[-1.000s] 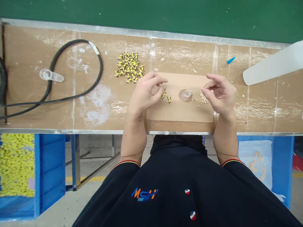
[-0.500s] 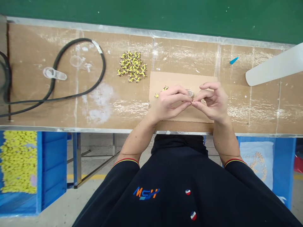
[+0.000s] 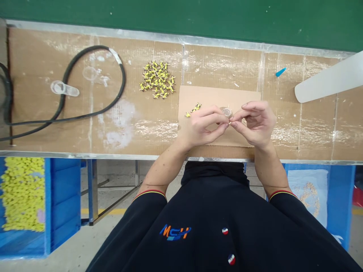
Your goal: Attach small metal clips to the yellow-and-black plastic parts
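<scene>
Head view, desk inventory. Item one: the left hand [image 3: 204, 126] and right hand [image 3: 254, 122], brought together above a cardboard sheet [image 3: 245, 93], their fingertips closed from both sides on a tiny pale piece [image 3: 230, 122] (too small to identify with any confidence). Item two: a small clear plastic cup [image 3: 226, 112], standing on the sheet just beyond the fingertips. Item three: a few pale bits [image 3: 244, 121], lying on the sheet beside the right hand and partly hidden by it. Item four: a few small yellow pieces [image 3: 195, 108], lying on the sheet near the left hand. Item five: a heap of similar yellow pieces [image 3: 157, 79], on the cardboard-lined desk [image 3: 159, 130], left of the sheet. Item six: a black cable [image 3: 93, 120], laid in a loop with a white band on it, and a clear plastic scoop [image 3: 61, 88] lying across it. Item seven: a blue peg [image 3: 280, 72] and a white plastic blade [image 3: 329, 79], both on the desk at right. Item eight: below the desk edge, a blue bin [image 3: 48, 204] filled with yellow bits [image 3: 22, 194] at left, and a blue bin [image 3: 340, 200] holding pale bits [image 3: 309, 198] at right.
</scene>
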{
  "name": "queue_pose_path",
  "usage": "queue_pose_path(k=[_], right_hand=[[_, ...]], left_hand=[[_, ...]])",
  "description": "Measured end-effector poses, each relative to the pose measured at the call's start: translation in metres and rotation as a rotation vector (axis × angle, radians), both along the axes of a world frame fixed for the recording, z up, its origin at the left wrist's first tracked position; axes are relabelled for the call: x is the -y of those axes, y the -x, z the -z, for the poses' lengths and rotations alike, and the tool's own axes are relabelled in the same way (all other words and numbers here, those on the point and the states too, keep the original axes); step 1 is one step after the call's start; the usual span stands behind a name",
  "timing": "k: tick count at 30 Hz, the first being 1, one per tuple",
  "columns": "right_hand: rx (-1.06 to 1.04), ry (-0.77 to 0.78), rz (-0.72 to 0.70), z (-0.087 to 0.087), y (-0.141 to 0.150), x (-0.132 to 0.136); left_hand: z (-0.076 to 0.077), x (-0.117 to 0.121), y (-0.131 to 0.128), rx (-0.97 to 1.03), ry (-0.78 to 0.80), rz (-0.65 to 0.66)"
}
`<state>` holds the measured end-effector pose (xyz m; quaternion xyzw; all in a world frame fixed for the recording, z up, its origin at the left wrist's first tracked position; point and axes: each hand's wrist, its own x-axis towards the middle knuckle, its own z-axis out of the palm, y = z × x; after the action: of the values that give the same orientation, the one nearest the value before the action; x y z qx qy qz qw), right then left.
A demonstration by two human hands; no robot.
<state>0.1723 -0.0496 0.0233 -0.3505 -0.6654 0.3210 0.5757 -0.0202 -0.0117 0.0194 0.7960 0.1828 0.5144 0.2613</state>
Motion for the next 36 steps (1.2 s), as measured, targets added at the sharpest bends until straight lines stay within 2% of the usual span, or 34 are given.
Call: queue_pose_path(k=[8,13,18,25,32,36], right_hand=[[0.013,0.083,-0.023,-0.002,-0.002,0.001],[0.004,0.145,-0.094,-0.004,-0.006,0.000],[0.059,0.237,-0.091,-0.004,-0.008,0.000],[0.002,0.270,-0.123,-0.005,-0.005,0.002],[0.006,0.302,-0.089,0.001,-0.001,0.002],[0.056,0.242,0.052,0.002,-0.005,0.001]], left_hand=[[0.007,0.000,0.000,-0.051,-0.061,-0.053],[0.008,-0.002,-0.001,0.033,-0.067,-0.087],[0.009,0.000,0.000,0.041,-0.073,-0.035],[0.006,0.000,0.003,0.062,-0.044,-0.017],[0.008,0.001,0.000,0.047,-0.059,-0.055],[0.002,-0.010,0.018,-0.114,-0.004,-0.091]])
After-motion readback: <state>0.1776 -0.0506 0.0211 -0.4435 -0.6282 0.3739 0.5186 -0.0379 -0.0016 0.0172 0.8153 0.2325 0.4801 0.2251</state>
